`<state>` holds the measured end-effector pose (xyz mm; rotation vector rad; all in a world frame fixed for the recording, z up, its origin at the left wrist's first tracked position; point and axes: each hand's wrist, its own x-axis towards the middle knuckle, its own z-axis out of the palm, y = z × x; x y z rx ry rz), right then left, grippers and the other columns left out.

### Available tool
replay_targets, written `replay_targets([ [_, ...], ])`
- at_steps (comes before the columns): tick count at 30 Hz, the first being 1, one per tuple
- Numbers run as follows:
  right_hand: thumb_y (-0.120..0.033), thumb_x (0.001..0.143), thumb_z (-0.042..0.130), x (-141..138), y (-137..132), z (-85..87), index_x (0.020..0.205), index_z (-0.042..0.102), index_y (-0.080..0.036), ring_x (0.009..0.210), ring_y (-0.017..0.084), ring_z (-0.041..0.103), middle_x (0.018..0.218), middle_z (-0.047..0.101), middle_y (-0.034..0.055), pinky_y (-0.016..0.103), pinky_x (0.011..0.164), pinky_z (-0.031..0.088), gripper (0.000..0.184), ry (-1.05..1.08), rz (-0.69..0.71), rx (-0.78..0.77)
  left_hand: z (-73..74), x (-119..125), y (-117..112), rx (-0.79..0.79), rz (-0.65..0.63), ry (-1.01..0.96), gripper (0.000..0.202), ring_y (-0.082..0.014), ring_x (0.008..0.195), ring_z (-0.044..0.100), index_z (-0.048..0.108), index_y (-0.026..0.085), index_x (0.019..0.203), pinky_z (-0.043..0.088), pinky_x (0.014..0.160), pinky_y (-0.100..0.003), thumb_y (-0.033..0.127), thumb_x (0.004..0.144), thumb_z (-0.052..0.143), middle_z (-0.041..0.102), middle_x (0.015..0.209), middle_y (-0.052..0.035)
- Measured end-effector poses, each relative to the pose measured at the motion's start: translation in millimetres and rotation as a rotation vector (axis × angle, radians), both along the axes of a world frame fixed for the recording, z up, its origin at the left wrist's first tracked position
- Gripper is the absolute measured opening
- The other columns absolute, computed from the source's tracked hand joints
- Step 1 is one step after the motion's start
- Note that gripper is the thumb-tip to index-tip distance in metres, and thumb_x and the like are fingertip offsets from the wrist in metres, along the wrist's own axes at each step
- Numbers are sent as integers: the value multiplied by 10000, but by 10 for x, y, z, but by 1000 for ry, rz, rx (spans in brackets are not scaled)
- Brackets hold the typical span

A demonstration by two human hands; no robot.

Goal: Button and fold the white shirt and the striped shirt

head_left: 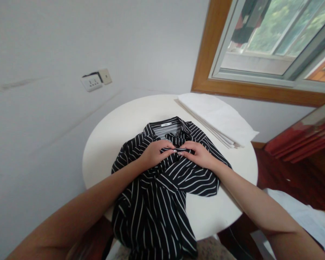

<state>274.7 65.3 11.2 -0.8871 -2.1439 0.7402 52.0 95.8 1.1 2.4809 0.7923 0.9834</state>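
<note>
Wall fills the upper left of the frame, where we see a wall socket [91, 82]. Below it the round table [108, 144] takes the middle. Just left of centre we find the left hand [154, 153], fingers curled and pinching the front of the striped shirt [157, 202]. The shirt lies with its collar away from us, its lower part hanging over the table's near edge at the bottom. The right hand [199, 154] meets the left fingertip to fingertip, likewise pinching fabric below the collar, so the shirt lies under both grips. Further right we note a folded white cloth [219, 117] and, upper right, a window frame [206, 54].
</note>
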Motion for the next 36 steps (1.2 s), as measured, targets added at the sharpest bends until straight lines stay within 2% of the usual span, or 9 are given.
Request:
replay_targets([
  [8, -360, 879, 572, 127, -6, 140, 814, 670, -210, 768, 145, 572, 778, 616, 7, 285, 740, 448, 191, -67, 23, 7, 91, -75, 11, 141, 93, 87, 251, -126, 814, 635, 681, 213, 968, 469, 739, -244, 356, 925, 480, 710, 882, -13],
  [13, -403, 873, 554, 250, 100, 84, 919, 646, -224, 863, 173, 588, 892, 647, 17, 316, 831, 443, 207, 167, -292, -1, 231, -367, 207, 281, 309, 380, 430, -154, 678, 568, 642, 186, 651, 364, 573, -254, 466, 909, 442, 635, 670, -24],
  [17, -434, 869, 530, 301, 214, -24, 940, 620, -230, 857, 179, 582, 889, 641, 10, 337, 841, 453, 234, 347, -501, -79, 340, -517, 296, 339, 538, 335, 375, -201, 745, 541, 634, 185, 659, 384, 623, -301, 457, 875, 492, 606, 714, -57],
  [19, -427, 872, 521, 297, 223, -42, 990, 625, -235, 903, 193, 582, 946, 647, 23, 366, 879, 447, 247, 298, -520, -73, 350, -459, 259, 362, 473, 275, 251, -230, 854, 540, 655, 186, 763, 421, 732, -351, 395, 849, 546, 623, 838, -77],
  [21, -399, 865, 536, 271, 189, -26, 1082, 619, -248, 1008, 217, 568, 1068, 641, 45, 404, 941, 424, 276, 201, -508, -12, 315, -328, 178, 336, 290, 231, 159, -231, 941, 531, 645, 187, 915, 426, 842, -390, 274, 852, 528, 621, 960, -79],
  [23, -351, 852, 564, 225, 132, 6, 1196, 581, -268, 1125, 236, 527, 1206, 602, 58, 437, 1009, 382, 353, 108, -457, 80, 241, -184, 92, 256, 135, 199, 242, -213, 984, 526, 603, 179, 1019, 424, 907, -395, 129, 838, 451, 608, 1010, -72],
  [27, -295, 860, 562, 119, 56, 30, 1318, 505, -278, 1173, 233, 512, 1286, 567, 68, 444, 1047, 360, 462, -14, -360, 168, 59, -49, 44, 108, 130, 151, 407, -203, 1019, 519, 540, 150, 1073, 441, 938, -384, 6, 723, 393, 570, 1046, -84],
  [31, -329, 854, 576, 115, 98, -29, 1136, 653, -250, 1011, 237, 593, 1068, 669, 72, 430, 951, 433, 303, -53, -466, 129, -53, -103, 143, 59, 187, 132, 417, -221, 1059, 520, 511, 129, 1152, 424, 980, -426, 45, 753, 425, 572, 1113, -112],
  [36, -369, 850, 572, 212, 159, -39, 901, 711, -225, 901, 213, 620, 936, 699, 41, 386, 886, 451, 206, 100, -552, 44, -81, -134, 208, 82, 64, 173, 290, -214, 1001, 556, 605, 153, 1054, 434, 953, -428, 113, 858, 395, 635, 1040, -96],
])
